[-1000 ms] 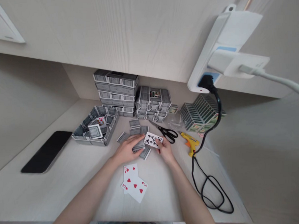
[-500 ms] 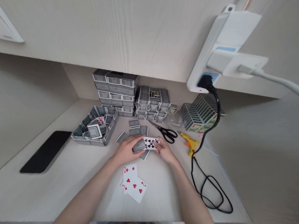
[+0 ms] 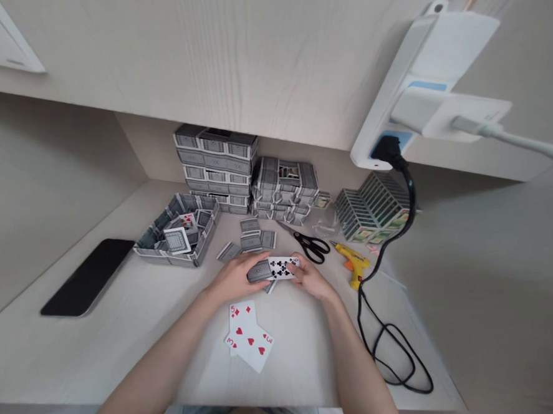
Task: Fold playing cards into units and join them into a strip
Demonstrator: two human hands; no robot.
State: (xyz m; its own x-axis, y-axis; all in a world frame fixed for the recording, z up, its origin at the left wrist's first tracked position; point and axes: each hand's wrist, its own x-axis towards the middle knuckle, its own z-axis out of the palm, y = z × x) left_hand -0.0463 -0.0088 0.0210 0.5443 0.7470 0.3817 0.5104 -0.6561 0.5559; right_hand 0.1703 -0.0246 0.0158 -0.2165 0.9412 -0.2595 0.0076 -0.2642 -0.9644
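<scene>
My left hand [image 3: 235, 278] is closed around a grey-backed playing card [image 3: 259, 270]. This card overlaps a face-up nine of clubs [image 3: 282, 267], whose right end is pinched by my right hand [image 3: 310, 279]. Whether the two are joined or just lapped, I cannot tell. Several grey-backed cards [image 3: 250, 241] lie on the table just beyond my hands, and one pokes out beneath them. Closer to me, a three of hearts [image 3: 254, 349] rests partly over a five of diamonds [image 3: 242, 314], both face up.
On the left stand a card-built tray [image 3: 199, 252] of loose cards and a black phone [image 3: 87, 276]. Card-built boxes [image 3: 218, 161] are stacked behind. Black scissors [image 3: 314, 247], a yellow glue gun [image 3: 355, 262] and its looping black cord [image 3: 393, 358] lie right. A power strip [image 3: 395, 102] hangs above.
The view has shifted slightly. Both hands keep hold of the overlapping cards in nearly the same place, and the loose cards on the table have not visibly moved.
</scene>
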